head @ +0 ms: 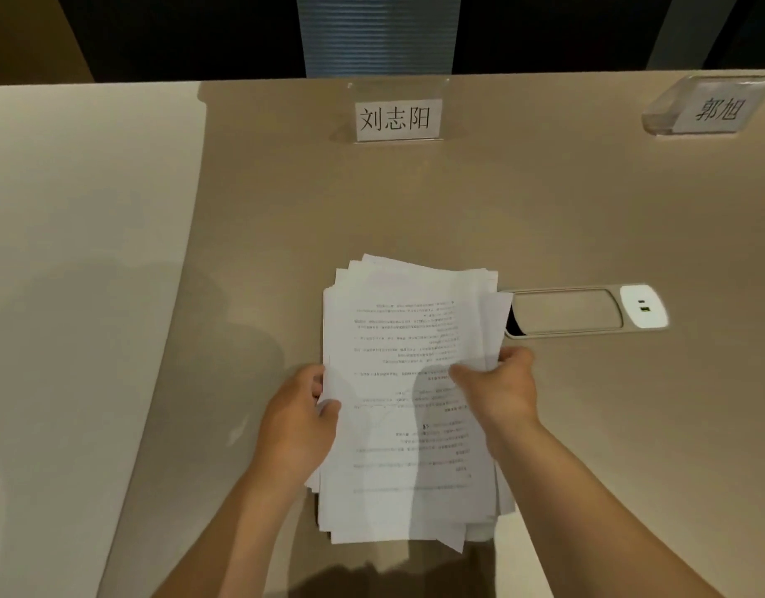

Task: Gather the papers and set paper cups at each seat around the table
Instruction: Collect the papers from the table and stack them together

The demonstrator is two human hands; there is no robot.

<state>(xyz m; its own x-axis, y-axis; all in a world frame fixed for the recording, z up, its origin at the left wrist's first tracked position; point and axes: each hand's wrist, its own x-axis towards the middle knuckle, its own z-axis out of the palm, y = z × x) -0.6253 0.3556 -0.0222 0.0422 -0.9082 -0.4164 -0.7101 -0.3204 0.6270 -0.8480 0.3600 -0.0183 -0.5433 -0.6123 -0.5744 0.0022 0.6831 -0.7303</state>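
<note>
Now your left hand (pixel 299 420) and right hand (pixel 501 390) each grip a side of the uneven stack of printed papers (pixel 411 381) resting on the beige table (pixel 264 209).

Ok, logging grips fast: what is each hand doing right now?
Left hand: closed on the left edge of the paper stack.
Right hand: closed on the stack's right edge, thumb on top.
</note>
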